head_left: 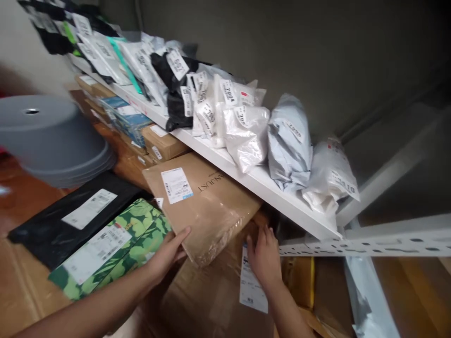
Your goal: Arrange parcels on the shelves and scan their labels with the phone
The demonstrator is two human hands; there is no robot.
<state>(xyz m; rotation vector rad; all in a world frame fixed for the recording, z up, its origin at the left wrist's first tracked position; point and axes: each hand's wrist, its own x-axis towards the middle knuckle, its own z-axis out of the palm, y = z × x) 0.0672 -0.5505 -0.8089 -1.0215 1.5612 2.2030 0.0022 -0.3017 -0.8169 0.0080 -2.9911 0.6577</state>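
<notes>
A flat brown plastic-wrapped package (pixel 211 206) with a white shipping label and dark lettering lies tilted beneath the shelf edge. My left hand (pixel 172 249) grips its near left corner, thumb on top and the other fingers partly hidden underneath. Below that package stands a large brown cardboard box (pixel 207 291) with a label on its right part. My right hand (pixel 265 258) rests on this box beside the label, fingers spread and pointing away from me. Just left of my left hand is a green leaf-patterned parcel (pixel 141 225), with a black parcel (pixel 45 220) behind it.
A white metal shelf (pixel 211 152) slopes across the view, carrying numbered bags such as a grey bag (pixel 289 141). Its perforated post (pixel 387 237) is at right. Cardboard boxes (pixel 165 141) sit under the shelf. Stacked grey tubs (pixel 45 136) stand at left.
</notes>
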